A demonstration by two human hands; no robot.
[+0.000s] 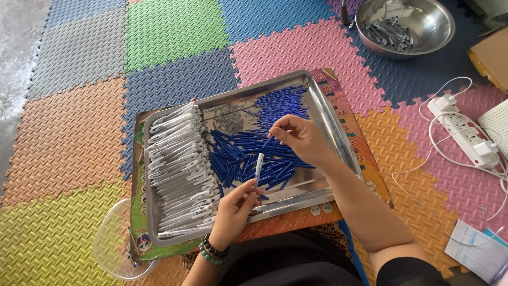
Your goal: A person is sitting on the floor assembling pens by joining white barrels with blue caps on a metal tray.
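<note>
Pen barrel: white, slim, held almost upright above the middle of the tray point(259, 168); a blue refill point(266, 143) stands out of its upper end.
Left hand point(233, 212): fingers closed on the lower end of the pen barrel, thumb and forefinger pinching; beaded bracelets point(214, 251) on the wrist.
Right hand point(299, 136): fingertips pinched shut on the top of the blue refill, directly above the barrel; remaining fingers curled loosely.
Relation: both hands meet on the one piece, left below, right above, over the tray's centre.
Steel tray point(333, 124): rectangular, shallow, lying on a printed cardboard sheet point(365, 169).
Tray, left part: stacked row of white pen barrels point(177, 169), lying mostly parallel, filling the left third.
Tray, centre and right: loose heap of blue refills point(248, 156), spreading toward the far corner.
Tray, far middle: small pile of tiny metal parts point(228, 119); kind too small to tell.
Steel bowl point(439, 16): round, beyond the tray to the right, holding a cluster of grey-white pen pieces point(389, 32).
Clear plastic lid or dish point(108, 246): near left corner, partly under the cardboard.
Floor: foam puzzle mats point(79, 132) in several colours.
Right side: white power strip point(465, 132) with plugs and white cables, well apart from the tray.
</note>
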